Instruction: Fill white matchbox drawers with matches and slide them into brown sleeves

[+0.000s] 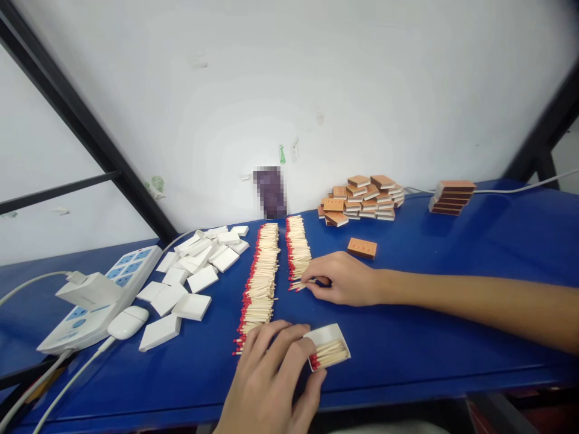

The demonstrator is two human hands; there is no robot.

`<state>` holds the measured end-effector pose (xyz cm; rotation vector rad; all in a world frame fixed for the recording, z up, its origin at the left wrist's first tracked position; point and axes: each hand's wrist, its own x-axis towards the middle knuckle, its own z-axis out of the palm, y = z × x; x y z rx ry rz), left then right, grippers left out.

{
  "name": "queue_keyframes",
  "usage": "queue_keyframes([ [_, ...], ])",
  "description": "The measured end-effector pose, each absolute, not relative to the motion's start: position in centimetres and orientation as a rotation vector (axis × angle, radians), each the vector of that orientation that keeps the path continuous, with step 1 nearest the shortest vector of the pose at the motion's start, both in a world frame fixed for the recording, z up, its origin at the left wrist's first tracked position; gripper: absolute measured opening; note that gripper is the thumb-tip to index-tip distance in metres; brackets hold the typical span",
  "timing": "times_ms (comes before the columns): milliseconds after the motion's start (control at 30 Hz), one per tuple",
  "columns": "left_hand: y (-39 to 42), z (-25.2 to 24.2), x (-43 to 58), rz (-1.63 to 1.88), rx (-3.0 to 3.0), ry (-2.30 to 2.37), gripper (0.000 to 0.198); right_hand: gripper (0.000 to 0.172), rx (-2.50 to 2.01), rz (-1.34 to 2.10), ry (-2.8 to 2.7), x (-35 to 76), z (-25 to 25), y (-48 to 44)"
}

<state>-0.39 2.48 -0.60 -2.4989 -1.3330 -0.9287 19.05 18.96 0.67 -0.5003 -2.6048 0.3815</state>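
Observation:
My left hand (278, 377) grips the left end of a small white matchbox tray (323, 333) near the table's front edge. Several red-headed matches (329, 353) lie inside that tray along its near side. My right hand (341, 278) is closed in a pinch on matches (297, 286) at the near end of the shorter match row (297, 241). To the left runs a longer row of matches (262, 271), heads pointing left, its near end partly hidden behind my left hand. An orange matchbox (362, 248) lies just beyond my right wrist.
White trays (202, 278) are heaped at left, beside a power strip (131, 271) with a plugged-in charger (90, 292) and a white earbud case (128, 322). Orange matchboxes (366, 196) are piled by the wall, with a neat stack (451, 196) farther right. The table (407, 343) is blue.

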Motion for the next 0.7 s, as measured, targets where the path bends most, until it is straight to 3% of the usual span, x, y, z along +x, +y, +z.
queue_keyframes([
  [500,2.47,-0.49,-0.33,-0.92,-2.501,-1.321,0.016,0.006,-0.566,0.35,-2.542,19.12,0.88,18.87],
  [700,2.55,-0.58,-0.3,-0.924,-2.508,-1.31,0.016,0.011,-0.685,0.327,-2.576,19.05,1.08,18.7],
])
